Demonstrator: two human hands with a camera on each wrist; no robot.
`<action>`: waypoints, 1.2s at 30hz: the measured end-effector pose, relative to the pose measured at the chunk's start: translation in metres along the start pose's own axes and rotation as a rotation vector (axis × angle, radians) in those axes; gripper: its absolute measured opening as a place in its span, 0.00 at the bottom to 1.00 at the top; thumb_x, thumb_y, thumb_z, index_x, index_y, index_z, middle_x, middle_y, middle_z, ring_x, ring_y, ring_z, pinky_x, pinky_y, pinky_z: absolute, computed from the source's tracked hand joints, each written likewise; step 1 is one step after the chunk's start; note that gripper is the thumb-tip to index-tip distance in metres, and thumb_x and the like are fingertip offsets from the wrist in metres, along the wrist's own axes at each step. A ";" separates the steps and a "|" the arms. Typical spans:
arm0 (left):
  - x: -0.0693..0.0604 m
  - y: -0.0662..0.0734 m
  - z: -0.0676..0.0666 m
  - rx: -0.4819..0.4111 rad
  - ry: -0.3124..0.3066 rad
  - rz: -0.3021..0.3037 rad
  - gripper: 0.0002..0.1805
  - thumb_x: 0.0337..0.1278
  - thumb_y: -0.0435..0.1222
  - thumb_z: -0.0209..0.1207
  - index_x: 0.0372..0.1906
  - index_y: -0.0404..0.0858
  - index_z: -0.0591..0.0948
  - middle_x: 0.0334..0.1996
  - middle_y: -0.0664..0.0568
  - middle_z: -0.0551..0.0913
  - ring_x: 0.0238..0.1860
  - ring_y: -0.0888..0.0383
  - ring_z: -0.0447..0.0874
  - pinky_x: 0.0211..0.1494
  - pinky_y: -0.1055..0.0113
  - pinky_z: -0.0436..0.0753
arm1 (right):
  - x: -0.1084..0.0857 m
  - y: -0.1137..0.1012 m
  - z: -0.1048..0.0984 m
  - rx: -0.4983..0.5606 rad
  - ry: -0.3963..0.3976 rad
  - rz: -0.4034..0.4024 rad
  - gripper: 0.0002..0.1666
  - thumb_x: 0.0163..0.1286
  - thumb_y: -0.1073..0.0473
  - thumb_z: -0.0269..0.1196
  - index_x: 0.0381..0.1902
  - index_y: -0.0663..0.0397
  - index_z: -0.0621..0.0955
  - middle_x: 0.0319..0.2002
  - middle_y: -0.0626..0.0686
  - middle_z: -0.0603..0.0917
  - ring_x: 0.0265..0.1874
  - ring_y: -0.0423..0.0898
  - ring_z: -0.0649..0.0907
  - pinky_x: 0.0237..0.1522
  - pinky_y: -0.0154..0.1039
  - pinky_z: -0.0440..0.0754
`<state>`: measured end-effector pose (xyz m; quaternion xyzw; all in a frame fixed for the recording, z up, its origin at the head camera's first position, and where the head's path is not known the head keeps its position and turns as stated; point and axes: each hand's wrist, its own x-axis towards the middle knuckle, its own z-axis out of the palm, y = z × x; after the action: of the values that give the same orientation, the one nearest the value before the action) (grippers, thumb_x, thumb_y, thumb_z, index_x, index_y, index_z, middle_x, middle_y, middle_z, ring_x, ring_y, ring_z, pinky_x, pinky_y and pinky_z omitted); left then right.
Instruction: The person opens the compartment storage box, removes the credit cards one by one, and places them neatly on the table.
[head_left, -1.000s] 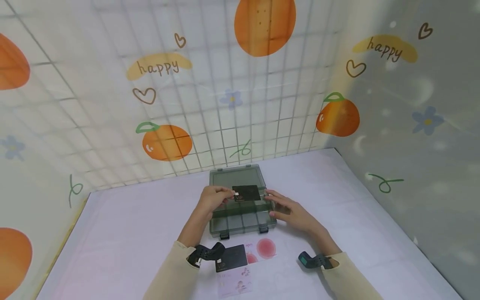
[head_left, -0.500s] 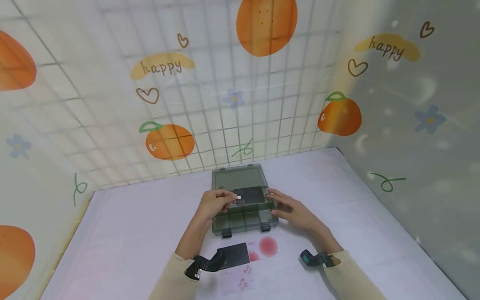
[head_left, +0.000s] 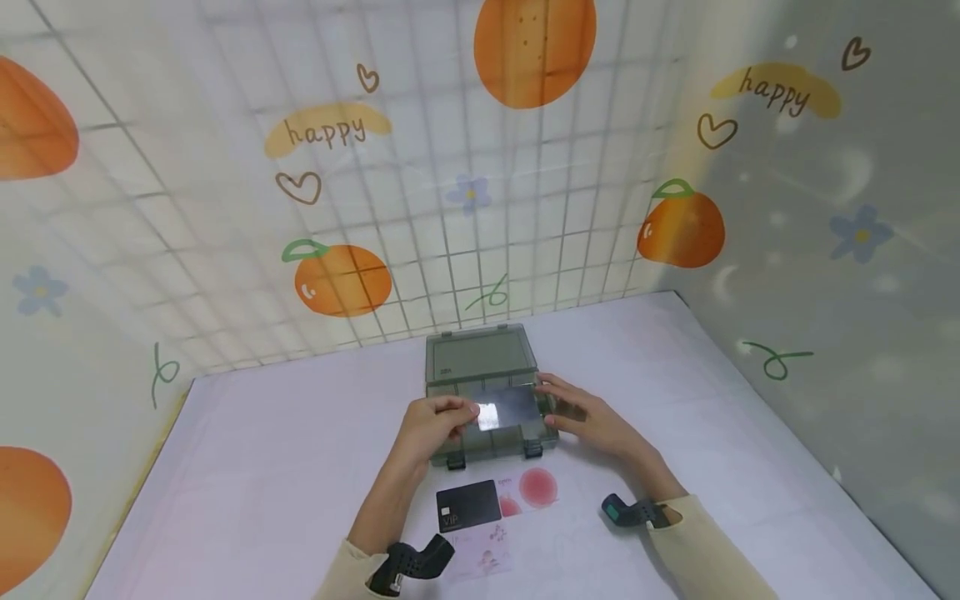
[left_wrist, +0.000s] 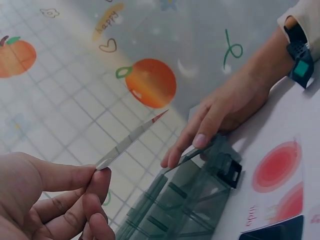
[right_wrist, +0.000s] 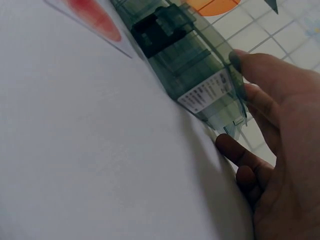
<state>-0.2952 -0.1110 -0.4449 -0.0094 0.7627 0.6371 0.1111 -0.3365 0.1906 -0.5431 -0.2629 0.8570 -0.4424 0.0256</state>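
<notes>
My left hand [head_left: 431, 429] pinches a dark VIP card [head_left: 519, 406] by its left end, between thumb and fingers. In the left wrist view the card [left_wrist: 132, 139] is tilted and seen nearly edge-on. It is above a clear green compartment box [head_left: 495, 451] whose lid [head_left: 482, 352] is laid back, and it hides some of the compartments. At the box's right end is my right hand [head_left: 596, 423], its fingers touching the rim and side; in the right wrist view its thumb is at the upper edge of the box [right_wrist: 192, 65].
In front of the box lie another black VIP card [head_left: 468, 507], a card with red circles [head_left: 537, 488] and a pale pink card [head_left: 482, 553]. White cloth covers the table [head_left: 300, 467]. A printed curtain [head_left: 420, 167] stands behind and at both sides.
The left hand has lowered the card towards the box and turned it, so its face now catches light. The left wrist has come back from over the lying black card. The right hand stays at the box.
</notes>
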 end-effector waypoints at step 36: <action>-0.069 -0.054 0.025 -0.091 -0.068 -0.029 0.12 0.60 0.37 0.68 0.40 0.30 0.86 0.30 0.49 0.87 0.28 0.59 0.77 0.32 0.71 0.80 | 0.001 0.006 0.003 0.073 0.004 -0.022 0.33 0.72 0.52 0.65 0.73 0.46 0.71 0.78 0.44 0.58 0.76 0.52 0.56 0.71 0.63 0.56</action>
<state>-0.2152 -0.1053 -0.4891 -0.0038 0.7284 0.6695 0.1458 -0.3388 0.1910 -0.5494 -0.2704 0.8373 -0.4744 0.0284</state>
